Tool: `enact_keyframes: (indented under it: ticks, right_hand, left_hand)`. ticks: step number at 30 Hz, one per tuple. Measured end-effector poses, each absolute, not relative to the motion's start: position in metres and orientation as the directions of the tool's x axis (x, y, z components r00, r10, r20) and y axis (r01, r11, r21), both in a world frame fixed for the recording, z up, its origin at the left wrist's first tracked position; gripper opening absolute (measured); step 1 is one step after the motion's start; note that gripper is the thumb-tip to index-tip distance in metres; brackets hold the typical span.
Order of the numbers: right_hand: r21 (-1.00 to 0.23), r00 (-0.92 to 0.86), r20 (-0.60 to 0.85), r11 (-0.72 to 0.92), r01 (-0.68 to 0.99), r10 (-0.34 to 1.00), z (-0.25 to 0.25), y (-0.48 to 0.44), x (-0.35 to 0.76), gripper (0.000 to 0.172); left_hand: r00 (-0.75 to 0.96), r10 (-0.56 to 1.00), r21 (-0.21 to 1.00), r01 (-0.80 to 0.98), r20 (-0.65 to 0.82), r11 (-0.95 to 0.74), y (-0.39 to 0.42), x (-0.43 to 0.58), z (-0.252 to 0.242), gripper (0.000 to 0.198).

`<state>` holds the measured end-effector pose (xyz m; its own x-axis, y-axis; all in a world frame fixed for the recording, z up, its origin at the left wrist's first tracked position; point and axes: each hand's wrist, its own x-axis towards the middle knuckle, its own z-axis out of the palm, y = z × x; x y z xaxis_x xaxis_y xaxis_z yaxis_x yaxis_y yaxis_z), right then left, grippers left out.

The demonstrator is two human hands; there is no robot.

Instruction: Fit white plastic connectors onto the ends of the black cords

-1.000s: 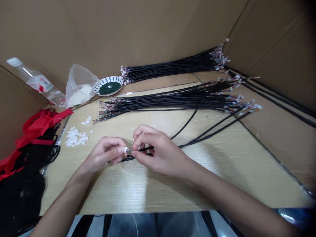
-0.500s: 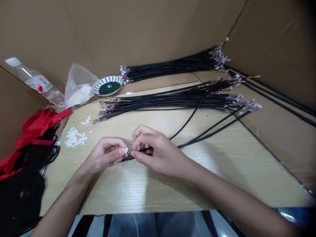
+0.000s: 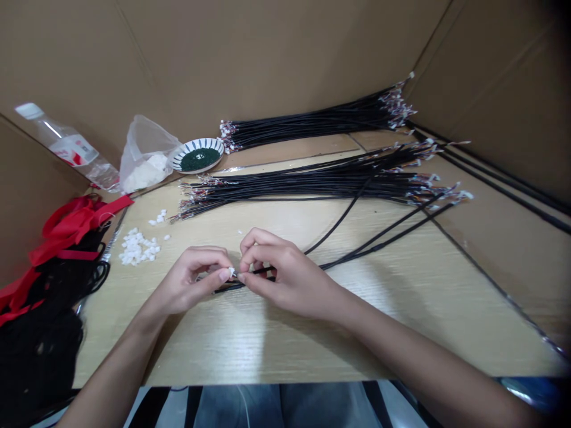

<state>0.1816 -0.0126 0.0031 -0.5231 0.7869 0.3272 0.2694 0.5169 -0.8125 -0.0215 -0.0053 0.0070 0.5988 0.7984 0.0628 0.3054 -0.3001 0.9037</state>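
My left hand [image 3: 191,279] pinches a small white plastic connector [image 3: 231,272] between thumb and fingertips. My right hand [image 3: 281,276] grips a thin black wire [image 3: 263,271] close to that connector, and the two hands nearly touch. The fingers hide the wire's end. Its length runs out to the right across the table, with further loose black wires [image 3: 379,238] beside it. A heap of white connectors [image 3: 136,248] lies to the left of my left hand.
Two bundles of black wires with crimped ends [image 3: 321,185] lie beyond my hands on the wooden table [image 3: 276,345]. A striped plate of green bits [image 3: 196,156], a plastic bag [image 3: 147,157], a bottle [image 3: 66,141] and red straps [image 3: 75,229] stand along the back and left, within cardboard walls [image 3: 223,59].
My hands stay together at the same spot, with only small finger shifts around the connector and wire. The whole view has shifted slightly.
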Motion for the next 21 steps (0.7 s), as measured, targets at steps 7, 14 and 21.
enact_keyframes:
  ticks: [7,14,21]
  right_hand:
    - [-0.811,-0.534,0.311,0.513,0.283,0.786,0.0028,-0.0124,0.1818,0.009]
    - [-0.809,-0.541,0.312,0.517,0.280,0.781,0.0030,-0.0122,0.1820,0.008]
    - [-0.820,-0.546,0.298,0.503,0.274,0.783,0.0032,-0.0121,0.1820,0.009]
  left_hand:
    - [0.600,0.797,0.869,0.353,0.075,-0.348,-0.0051,-0.0205,0.0083,0.025]
    - [0.617,0.782,0.857,0.354,0.089,-0.376,-0.0045,-0.0206,0.0081,0.025]
    - [0.618,0.782,0.855,0.357,0.087,-0.377,-0.0043,-0.0212,0.0076,0.025]
